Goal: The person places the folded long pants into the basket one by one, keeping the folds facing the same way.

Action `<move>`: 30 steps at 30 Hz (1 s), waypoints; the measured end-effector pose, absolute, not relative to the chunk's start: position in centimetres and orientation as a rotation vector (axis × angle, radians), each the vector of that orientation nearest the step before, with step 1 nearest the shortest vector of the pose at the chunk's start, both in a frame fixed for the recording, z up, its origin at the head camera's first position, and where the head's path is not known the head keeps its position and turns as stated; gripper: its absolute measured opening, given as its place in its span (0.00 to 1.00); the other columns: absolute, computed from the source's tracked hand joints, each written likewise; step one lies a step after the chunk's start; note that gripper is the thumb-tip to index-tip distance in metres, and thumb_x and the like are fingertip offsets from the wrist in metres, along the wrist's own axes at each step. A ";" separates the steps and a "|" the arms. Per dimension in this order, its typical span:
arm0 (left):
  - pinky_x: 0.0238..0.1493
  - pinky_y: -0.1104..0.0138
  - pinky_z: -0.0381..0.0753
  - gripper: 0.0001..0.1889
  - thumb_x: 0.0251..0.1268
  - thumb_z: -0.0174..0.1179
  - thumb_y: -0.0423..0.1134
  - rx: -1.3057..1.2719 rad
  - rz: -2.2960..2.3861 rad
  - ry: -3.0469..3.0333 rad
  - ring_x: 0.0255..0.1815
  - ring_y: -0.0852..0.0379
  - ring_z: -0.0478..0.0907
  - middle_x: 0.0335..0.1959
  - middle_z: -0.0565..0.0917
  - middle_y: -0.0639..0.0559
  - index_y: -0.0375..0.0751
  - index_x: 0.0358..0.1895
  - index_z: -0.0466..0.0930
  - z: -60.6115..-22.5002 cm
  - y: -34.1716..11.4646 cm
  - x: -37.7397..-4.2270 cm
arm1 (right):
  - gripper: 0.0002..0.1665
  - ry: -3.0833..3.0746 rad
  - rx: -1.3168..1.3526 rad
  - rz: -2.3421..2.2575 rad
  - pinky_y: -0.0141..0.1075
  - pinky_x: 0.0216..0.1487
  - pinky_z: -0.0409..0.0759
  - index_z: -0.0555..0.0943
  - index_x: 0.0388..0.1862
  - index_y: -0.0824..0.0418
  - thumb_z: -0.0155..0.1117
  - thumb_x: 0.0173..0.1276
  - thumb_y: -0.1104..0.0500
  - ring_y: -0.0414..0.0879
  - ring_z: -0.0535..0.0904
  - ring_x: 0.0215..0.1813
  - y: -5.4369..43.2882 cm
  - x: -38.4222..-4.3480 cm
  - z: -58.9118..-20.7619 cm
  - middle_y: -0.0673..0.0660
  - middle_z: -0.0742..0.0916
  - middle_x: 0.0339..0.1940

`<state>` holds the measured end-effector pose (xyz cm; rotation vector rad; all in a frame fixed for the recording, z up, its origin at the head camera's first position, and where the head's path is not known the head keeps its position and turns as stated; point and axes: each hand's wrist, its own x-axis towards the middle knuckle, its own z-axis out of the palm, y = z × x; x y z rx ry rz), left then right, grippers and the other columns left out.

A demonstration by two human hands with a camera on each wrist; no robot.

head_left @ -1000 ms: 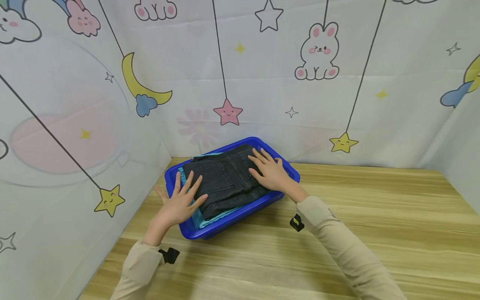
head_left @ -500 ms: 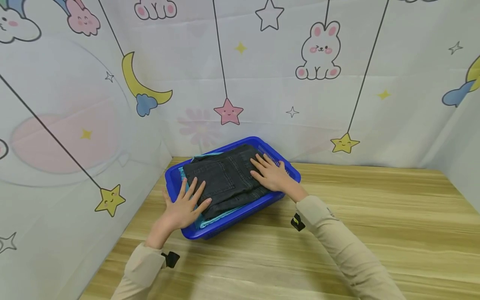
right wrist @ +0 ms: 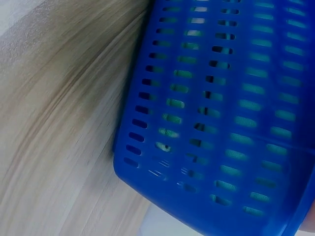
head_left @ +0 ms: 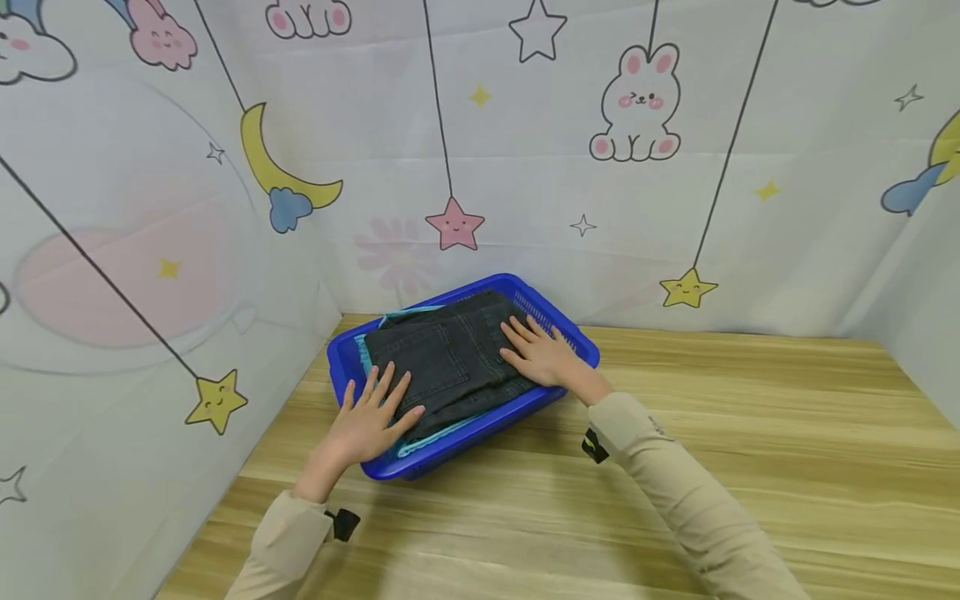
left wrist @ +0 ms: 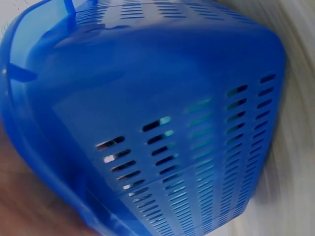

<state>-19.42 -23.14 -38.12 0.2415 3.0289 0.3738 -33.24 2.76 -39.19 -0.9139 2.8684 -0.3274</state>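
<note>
Folded dark jeans (head_left: 431,358) lie flat on top of light-blue cloth (head_left: 438,435) inside a blue plastic basket (head_left: 465,442). My left hand (head_left: 367,421) rests with spread, straight fingers on the near left corner of the jeans, its palm over the basket rim. On their right end lies my right hand (head_left: 543,357), fingers extended and pressing lightly on the denim. Slotted basket walls fill both wrist views, and light-blue cloth (right wrist: 251,91) shows through the slots in the right one. Most of the lower clothes are hidden.
The basket stands at an angle on a wood-grain table (head_left: 712,433), close to the back wall. White curtains (head_left: 525,192) printed with stars, a moon and a bunny enclose the back and sides. A small black wrist device (head_left: 345,525) sits by the left cuff.
My left hand has shifted slightly down and right, settling onto the corner of the jeans. My right hand has slid a little toward the near side. The basket stays put.
</note>
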 end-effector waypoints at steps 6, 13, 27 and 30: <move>0.64 0.40 0.29 0.36 0.65 0.36 0.62 0.227 0.323 3.018 0.71 0.38 0.31 0.72 0.40 0.40 0.45 0.70 0.45 -38.5 -23.3 -19.4 | 0.35 2.852 -0.914 -0.334 0.59 0.68 0.39 0.44 0.72 0.50 0.30 0.70 0.39 0.55 0.39 0.73 2.7 -33.1 -39.4 0.52 0.50 0.73; 0.64 0.40 0.28 0.36 0.64 0.37 0.62 0.204 0.298 3.016 0.71 0.38 0.31 0.72 0.41 0.40 0.46 0.70 0.45 -38.5 -23.2 -19.1 | 0.35 2.839 -0.908 -0.314 0.58 0.68 0.38 0.43 0.72 0.48 0.29 0.70 0.38 0.54 0.39 0.74 2.6 -33.2 -39.7 0.51 0.48 0.74; 0.63 0.38 0.25 0.36 0.63 0.36 0.63 0.192 0.336 3.074 0.71 0.39 0.31 0.72 0.42 0.42 0.48 0.70 0.45 -39.0 -23.1 -19.3 | 0.34 2.894 -0.917 -0.342 0.58 0.68 0.39 0.45 0.71 0.48 0.29 0.70 0.38 0.54 0.43 0.73 2.9 -33.1 -39.6 0.52 0.51 0.73; 0.62 0.38 0.25 0.37 0.63 0.35 0.64 0.196 0.337 3.093 0.71 0.39 0.32 0.72 0.43 0.43 0.48 0.70 0.46 -39.3 -23.1 -19.3 | 0.34 2.915 -0.912 -0.365 0.57 0.69 0.40 0.47 0.71 0.49 0.30 0.70 0.38 0.55 0.45 0.73 3.1 -33.0 -39.4 0.54 0.53 0.73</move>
